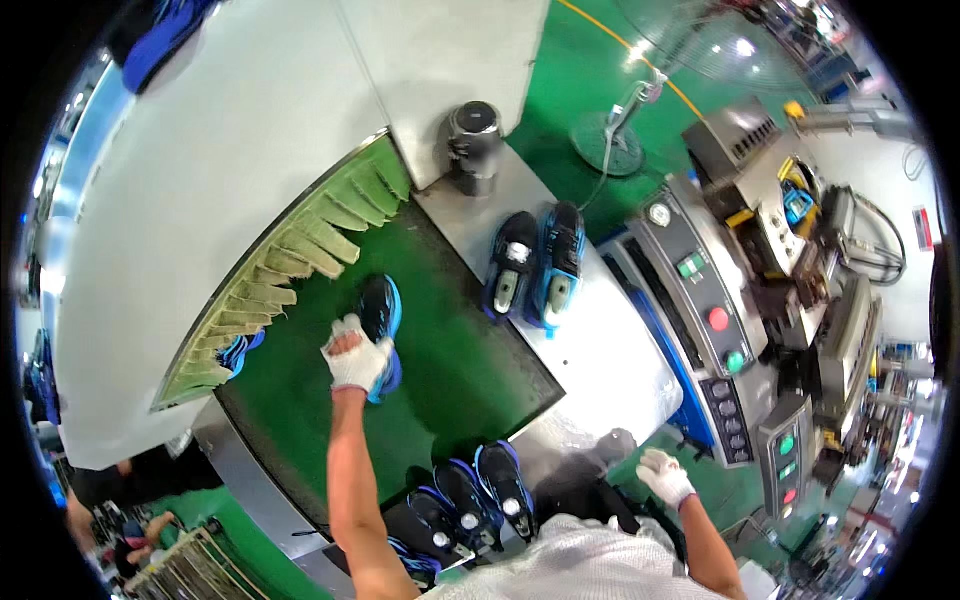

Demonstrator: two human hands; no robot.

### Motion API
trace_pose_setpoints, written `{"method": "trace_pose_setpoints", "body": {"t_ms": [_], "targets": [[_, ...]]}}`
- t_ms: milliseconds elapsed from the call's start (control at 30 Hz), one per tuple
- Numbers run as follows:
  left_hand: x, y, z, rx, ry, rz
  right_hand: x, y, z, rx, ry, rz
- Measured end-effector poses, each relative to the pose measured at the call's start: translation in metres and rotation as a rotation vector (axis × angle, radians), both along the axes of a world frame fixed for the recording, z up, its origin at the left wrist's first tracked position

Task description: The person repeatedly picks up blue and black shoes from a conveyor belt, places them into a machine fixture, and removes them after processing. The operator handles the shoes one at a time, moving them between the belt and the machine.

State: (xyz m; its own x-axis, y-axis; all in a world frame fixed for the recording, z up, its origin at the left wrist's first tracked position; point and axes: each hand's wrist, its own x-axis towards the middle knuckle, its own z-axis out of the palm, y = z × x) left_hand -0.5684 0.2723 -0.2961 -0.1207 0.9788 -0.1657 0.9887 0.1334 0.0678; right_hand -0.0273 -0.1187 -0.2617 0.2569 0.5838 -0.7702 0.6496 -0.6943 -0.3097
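Note:
My left hand [356,358], in a white knit glove, is over the green conveyor belt [440,370] with its fingers apart. Its thumb side overlaps a black sports shoe [380,308] with a blue sole, which lies on the belt, toe pointing away from me. The glove covers part of the shoe's side. Away to the right, my gloved right hand [665,477] hangs beside my body with loosely bent fingers and nothing visible in it. Several similar shoes [468,505] stand in a row along the near edge, close to my body.
A green strip curtain [315,235] hangs from a white machine housing [210,180]; another shoe [240,350] shows beneath it. Two shoes [535,265] and a dark metal canister [475,148] stand on the steel ledge [620,360]. To the right are a button panel [700,290] and a fan [610,140].

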Motion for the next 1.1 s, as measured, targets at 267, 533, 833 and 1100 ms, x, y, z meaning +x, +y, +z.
{"method": "trace_pose_setpoints", "body": {"t_ms": [267, 533, 833, 1100], "targets": [[0.133, -0.169, 0.121, -0.069, -0.805, 0.219, -0.021, 0.077, 0.084, 0.244, 0.345, -0.073], [0.266, -0.202, 0.151, -0.372, -0.917, -0.837, -0.021, 0.052, 0.096, 0.209, 1.736, -0.921], [0.554, -0.109, 0.298, -0.114, -1.177, -0.899, 0.173, 0.016, 0.212, 0.859, 1.610, -0.871], [0.770, 0.062, 0.270, 0.128, -0.640, -1.027, 0.238, -0.040, 0.230, 1.117, 1.617, -1.053]]}}
